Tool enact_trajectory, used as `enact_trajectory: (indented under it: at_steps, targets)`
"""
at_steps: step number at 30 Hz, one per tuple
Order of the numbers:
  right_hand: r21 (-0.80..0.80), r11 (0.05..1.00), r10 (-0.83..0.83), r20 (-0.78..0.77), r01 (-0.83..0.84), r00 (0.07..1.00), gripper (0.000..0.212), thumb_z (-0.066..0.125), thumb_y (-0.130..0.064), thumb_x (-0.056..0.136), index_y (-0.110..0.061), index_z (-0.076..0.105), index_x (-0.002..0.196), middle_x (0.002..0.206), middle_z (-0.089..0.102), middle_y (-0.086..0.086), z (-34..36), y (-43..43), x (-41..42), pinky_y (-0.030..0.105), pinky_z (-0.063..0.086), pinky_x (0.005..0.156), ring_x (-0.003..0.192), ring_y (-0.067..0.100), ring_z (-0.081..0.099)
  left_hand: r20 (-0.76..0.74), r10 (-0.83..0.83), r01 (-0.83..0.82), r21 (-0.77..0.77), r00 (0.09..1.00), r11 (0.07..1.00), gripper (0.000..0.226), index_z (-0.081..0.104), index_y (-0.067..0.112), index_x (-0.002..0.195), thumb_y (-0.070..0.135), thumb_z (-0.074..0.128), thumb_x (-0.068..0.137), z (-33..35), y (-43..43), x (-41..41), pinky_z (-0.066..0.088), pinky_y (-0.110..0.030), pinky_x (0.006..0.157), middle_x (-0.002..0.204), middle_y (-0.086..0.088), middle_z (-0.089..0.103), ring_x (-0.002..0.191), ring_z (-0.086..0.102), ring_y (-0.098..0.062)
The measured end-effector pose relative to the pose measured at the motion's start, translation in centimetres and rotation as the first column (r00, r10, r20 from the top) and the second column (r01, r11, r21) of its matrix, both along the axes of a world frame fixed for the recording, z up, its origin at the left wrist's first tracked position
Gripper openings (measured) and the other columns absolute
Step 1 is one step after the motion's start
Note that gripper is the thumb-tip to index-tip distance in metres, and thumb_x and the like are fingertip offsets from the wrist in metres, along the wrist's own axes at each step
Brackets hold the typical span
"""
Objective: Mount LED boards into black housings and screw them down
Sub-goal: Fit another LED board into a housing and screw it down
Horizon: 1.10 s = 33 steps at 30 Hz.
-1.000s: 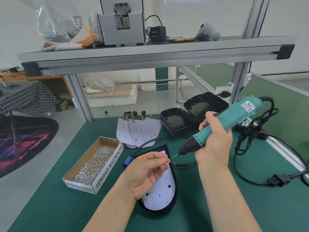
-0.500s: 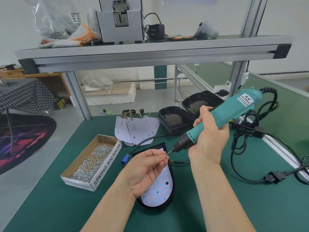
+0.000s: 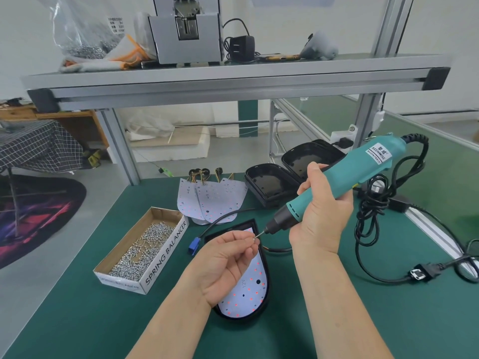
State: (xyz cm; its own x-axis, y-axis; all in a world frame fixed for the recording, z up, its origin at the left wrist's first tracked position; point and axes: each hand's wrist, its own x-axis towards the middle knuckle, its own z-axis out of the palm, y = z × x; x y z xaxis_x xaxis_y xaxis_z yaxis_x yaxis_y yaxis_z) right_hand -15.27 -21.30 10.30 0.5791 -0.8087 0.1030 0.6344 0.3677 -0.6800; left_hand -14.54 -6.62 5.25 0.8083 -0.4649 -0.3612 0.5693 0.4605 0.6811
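**Screw held to the driver bit above a loaded housing**

At lower centre of the frame a black housing (image 3: 268, 294) lies flat on the green table (image 3: 77, 320) with a white LED board (image 3: 250, 288) seated inside it, red dots showing across the board; the left hand (image 3: 225, 265) hovers over the board's upper half, fingers curled, thumb and forefinger pinching a small screw (image 3: 255, 238); the screw's end meets the thin bit of the teal electric screwdriver (image 3: 363, 174), which slants down from the upper right; the right hand (image 3: 321, 218) is wrapped firmly round the driver's lower body; a blue connector (image 3: 193, 246) on a black lead lies just left of the housing; at centre left an open cardboard box (image 3: 166, 257) holds a heap of loose screws (image 3: 145, 244); the driver's black power cord (image 3: 375, 203) coils at right; further back, spare LED boards (image 3: 215, 200) overlap in a small stack, and two empty housings (image 3: 269, 185) sit beside them to the right; a grey shelf (image 3: 233, 76) spans the top of the frame
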Motion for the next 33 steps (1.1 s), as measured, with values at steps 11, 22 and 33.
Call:
enact_trajectory:
  at_steps: [11, 22, 33]
  targets:
    - [-0.022, 0.999, -0.026, -0.038, 0.025, 0.999, 0.017, 0.076, -0.01, 0.086, -0.019, 0.061, 0.086, 0.066, 0.055, -0.004, -0.4, 0.3, 0.2, 0.021, 0.047, 0.057, 0.055, 0.012, 0.049, 0.112, 0.08, -0.085, 0.041, 0.991, 0.996, 0.012, 0.068, -0.002, 0.079, -0.007, 0.07, 0.068, -0.7, -0.3, -0.4, 0.056, -0.018, 0.058, 0.077, -0.017, 0.07, 0.063, 0.068, -0.017]
    - [0.081, 0.991, 0.102, 0.081, -0.109, 0.991, 0.031, 0.065, -0.046, 0.091, -0.017, 0.059, 0.102, 0.087, 0.06, -0.006, -0.5, -0.4, -0.2, 0.022, 0.046, 0.06, 0.066, 0.01, 0.052, 0.344, 0.051, -0.124, 0.194, 0.938, 0.973, 0.018, 0.066, -0.002, 0.079, -0.017, 0.06, 0.086, -0.5, -0.3, -0.8, 0.053, -0.02, 0.058, 0.073, -0.016, 0.067, 0.06, 0.064, -0.017]
    - [-0.07, 0.997, 0.039, 0.084, -0.033, 0.996, 0.014, 0.067, -0.02, 0.085, -0.018, 0.054, 0.079, 0.057, 0.053, -0.005, -0.1, -0.3, -0.6, 0.025, 0.042, 0.051, 0.049, 0.012, 0.047, -0.048, -0.066, 0.066, 0.005, 0.997, 0.998, 0.008, 0.075, -0.001, 0.069, -0.004, 0.069, 0.065, 0.0, 0.2, -0.5, 0.051, -0.015, 0.043, 0.07, -0.015, 0.064, 0.05, 0.062, -0.014]
